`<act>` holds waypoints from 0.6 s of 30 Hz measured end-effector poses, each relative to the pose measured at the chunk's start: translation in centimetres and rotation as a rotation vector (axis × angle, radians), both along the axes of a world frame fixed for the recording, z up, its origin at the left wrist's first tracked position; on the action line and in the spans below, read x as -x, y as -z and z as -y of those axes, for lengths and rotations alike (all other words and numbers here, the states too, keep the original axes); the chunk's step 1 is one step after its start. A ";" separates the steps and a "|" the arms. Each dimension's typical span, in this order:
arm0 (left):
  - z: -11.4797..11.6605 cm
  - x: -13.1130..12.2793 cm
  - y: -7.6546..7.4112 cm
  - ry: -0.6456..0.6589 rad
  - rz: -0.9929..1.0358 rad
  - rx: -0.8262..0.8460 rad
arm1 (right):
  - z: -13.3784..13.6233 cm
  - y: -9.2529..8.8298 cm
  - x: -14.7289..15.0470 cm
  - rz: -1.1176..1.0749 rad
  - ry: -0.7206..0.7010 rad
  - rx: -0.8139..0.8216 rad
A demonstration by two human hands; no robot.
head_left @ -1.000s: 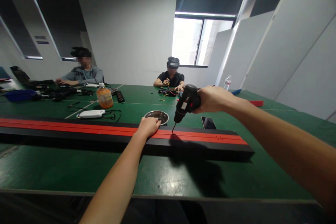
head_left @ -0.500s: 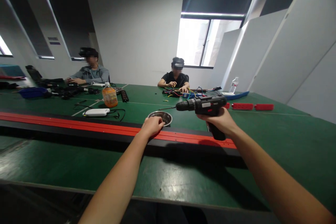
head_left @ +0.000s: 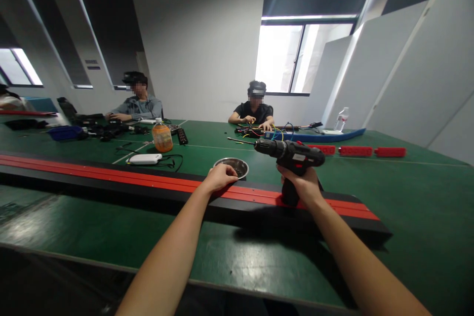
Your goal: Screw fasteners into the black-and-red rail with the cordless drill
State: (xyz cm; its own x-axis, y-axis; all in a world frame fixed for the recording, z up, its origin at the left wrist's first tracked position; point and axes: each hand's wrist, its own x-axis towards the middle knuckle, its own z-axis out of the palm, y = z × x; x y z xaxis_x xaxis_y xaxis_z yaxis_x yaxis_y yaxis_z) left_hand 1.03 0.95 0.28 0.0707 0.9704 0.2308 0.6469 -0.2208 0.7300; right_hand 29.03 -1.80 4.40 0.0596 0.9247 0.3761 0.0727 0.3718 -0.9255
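My right hand point(head_left: 301, 183) grips a black cordless drill point(head_left: 292, 153) by its handle. Its long thin bit points left and slightly upward, above and beyond a small metal bowl point(head_left: 242, 168). At the bowl's near rim my left hand point(head_left: 221, 177) has its fingertips pinched together; whatever may be between them is too small to make out. Small contents in the bowl are partly hidden by the fingers. Below both hands runs a long black beam with a red strip point(head_left: 163, 181), lying across the green table point(head_left: 229, 252).
An orange drink bottle point(head_left: 162, 137) and a white power bank point(head_left: 144, 159) with a cable stand left of the bowl. Red blocks point(head_left: 355, 151) and a long blue piece point(head_left: 326, 136) lie at right. Two people sit across the table, one handling wires point(head_left: 252, 131); another is partly visible far left.
The drill has tipped so its bit points higher. My left fingertips have drawn back slightly from inside the bowl to its near rim. The view has shifted, bringing the beam's right end into sight.
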 end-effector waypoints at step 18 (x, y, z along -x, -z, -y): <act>3.6 -1.1 -6.3 0.091 0.979 -0.233 | 0.2 0.9 -0.3 0.003 0.033 -0.059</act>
